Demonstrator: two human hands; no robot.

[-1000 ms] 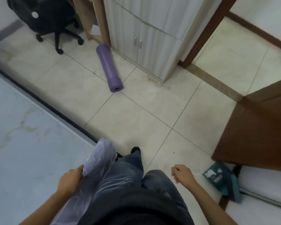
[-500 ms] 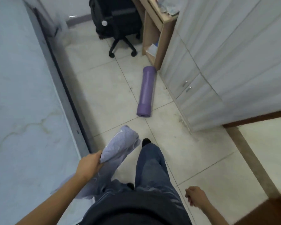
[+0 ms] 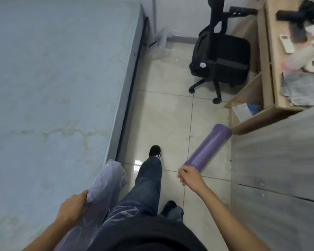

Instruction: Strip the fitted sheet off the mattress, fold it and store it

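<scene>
Grip of the left hand (image 3: 72,205) is closed round one end of the bundled pale sheet (image 3: 107,180). The sheet hangs low at the person's left thigh, just beside the edge of the bare mattress (image 3: 53,87). This hold is the same as half a second ago.

Since then the view has turned. The mattress now fills the left side, and the black chair (image 3: 223,58) and the wooden table (image 3: 272,51) stand larger at the upper right. The right hand (image 3: 189,175) has risen from beside the hip to a place forward of the body, its fingers curled in with nothing between them. Behind it the purple rolled mat (image 3: 208,147) lies on the floor (image 3: 161,115), by the grey cabinet (image 3: 279,169).

On the table top are a remote control (image 3: 286,43) and a grey cloth (image 3: 301,89). Its lower shelf holds a white booklet (image 3: 240,110).
</scene>
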